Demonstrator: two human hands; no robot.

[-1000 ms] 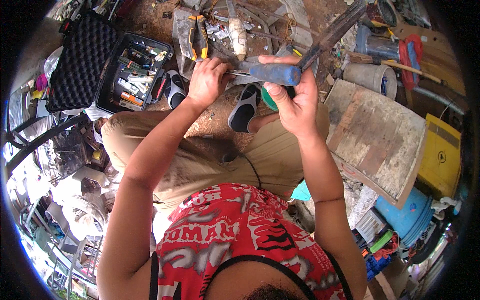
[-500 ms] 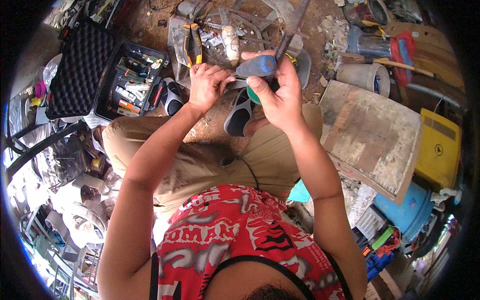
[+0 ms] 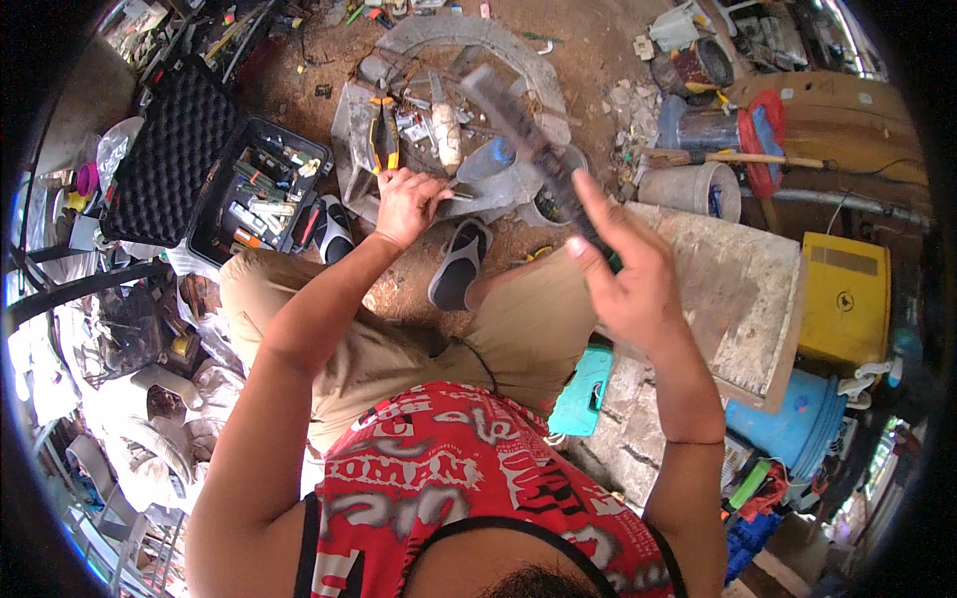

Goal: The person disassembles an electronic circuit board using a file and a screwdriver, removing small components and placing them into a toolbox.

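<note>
My left hand [image 3: 407,204] is closed, its fingertips pinching a small thin metal piece [image 3: 459,195] low over a grey slab [image 3: 364,204]. To the right, my right hand [image 3: 638,274] grips a long dark bar-like tool [image 3: 533,145], blurred by motion, its far end tilted up to the left. A blue cylinder [image 3: 488,157] shows beside the bar; blur hides whether the two are joined. Just beyond my left hand lie yellow-and-black pliers [image 3: 383,135]. A whitish wrapped handle [image 3: 446,138] rests near them among metal scraps.
An open black case [image 3: 314,149] with small parts stands at left. On the right are a worn board [image 3: 728,299], a yellow box [image 3: 845,299], a whitish bucket [image 3: 688,191] and a blue drum [image 3: 797,419]. A turquoise case [image 3: 581,394] lies beside my right knee.
My right hand has drawn back to the right, away from my left hand. The dark tool swung from leaning up-right to up-left. My left hand stays at the metal piece.
</note>
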